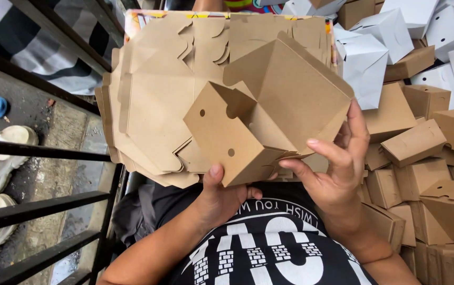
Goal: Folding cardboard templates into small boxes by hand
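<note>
One half-folded brown box (269, 111) is held by two hands — left hand (221, 195) pinched shut on it, right hand (337, 169) curled around its side — above one stack of flat brown cutouts (153, 100).

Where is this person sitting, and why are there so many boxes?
It looks like a small box-folding spot, maybe outside a home. Both hands hold a half-folded brown box over a stack of flat cardboard cutouts, with a pile of finished boxes beside dark railings.

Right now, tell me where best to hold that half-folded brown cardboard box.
Probably hold the half-folded brown cardboard box by its two lower side walls, from beneath: the left hand pinches the hole-punched panel, the right hand cups the opposite wall, leaving its loose top flaps free.
</note>
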